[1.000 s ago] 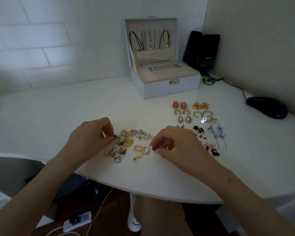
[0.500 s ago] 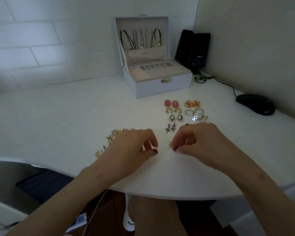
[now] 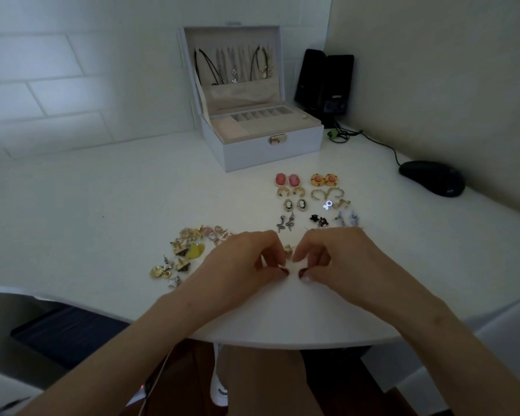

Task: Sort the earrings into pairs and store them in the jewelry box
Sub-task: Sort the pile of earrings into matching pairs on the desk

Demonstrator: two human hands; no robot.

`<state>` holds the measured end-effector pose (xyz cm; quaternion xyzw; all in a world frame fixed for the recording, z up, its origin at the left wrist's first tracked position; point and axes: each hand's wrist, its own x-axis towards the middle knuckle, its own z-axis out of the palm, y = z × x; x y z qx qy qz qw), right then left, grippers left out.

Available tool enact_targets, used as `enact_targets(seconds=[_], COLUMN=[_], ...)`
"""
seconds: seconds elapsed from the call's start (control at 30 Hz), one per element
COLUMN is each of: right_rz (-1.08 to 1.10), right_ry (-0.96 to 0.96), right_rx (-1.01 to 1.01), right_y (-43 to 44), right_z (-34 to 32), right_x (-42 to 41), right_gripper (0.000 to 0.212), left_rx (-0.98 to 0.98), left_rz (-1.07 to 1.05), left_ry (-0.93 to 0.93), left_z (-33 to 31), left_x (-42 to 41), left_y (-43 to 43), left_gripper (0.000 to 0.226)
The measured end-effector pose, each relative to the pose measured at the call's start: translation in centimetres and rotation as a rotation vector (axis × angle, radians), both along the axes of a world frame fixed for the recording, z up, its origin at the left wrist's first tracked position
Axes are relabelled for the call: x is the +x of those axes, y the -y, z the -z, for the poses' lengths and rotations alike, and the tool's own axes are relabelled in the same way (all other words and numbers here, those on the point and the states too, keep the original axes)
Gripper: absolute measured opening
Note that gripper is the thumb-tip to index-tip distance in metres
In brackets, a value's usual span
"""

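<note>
My left hand (image 3: 246,259) and right hand (image 3: 339,256) curl either side of a gold earring (image 3: 288,250) near me; whether either grips it I cannot tell. Pile (image 3: 189,253) left, pairs (image 3: 288,180) right, box (image 3: 270,148) far.

Views: you have one camera only, worn on your head.
Position: it sits above the near edge of the desk (image 3: 72,205), over your lap.
Facing: it looks forward and down, toward the corner where the tiled wall (image 3: 57,85) meets the plain wall (image 3: 433,70).
Nearness: your left hand (image 3: 246,259) and right hand (image 3: 339,256) lie close below the lens, in the lower middle; the jewelry box (image 3: 270,148) stands farther off, at the back of the desk.
Coverage: the wide angle takes in the desk from its near edge to both walls.
</note>
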<state>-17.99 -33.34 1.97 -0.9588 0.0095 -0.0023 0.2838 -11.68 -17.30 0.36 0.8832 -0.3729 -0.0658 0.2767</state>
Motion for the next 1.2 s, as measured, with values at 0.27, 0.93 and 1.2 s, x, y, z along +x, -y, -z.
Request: enact_targets(seconds=[0.27, 0.93, 1.2], right_rz=[0.016, 0.058, 0.019], right_ry=[0.008, 0.041, 0.047], right_rx=[0.046, 0.047, 0.050], right_y=[0.4, 0.7, 0.6], right_z=[-0.3, 0.4, 0.4], right_x=[0.1, 0.3, 0.2], right_gripper=[0.015, 0.008, 0.014], left_rx=[-0.016, -0.069, -0.066], left_rz=[-0.010, 0.029, -0.021], left_ry=[-0.014, -0.068, -0.011], left_z=[0.0, 0.1, 0.2], left_x=[0.0, 0.4, 0.2], left_y=[0.2, 0.2, -0.4], left_gripper=[0.011, 0.004, 0.010])
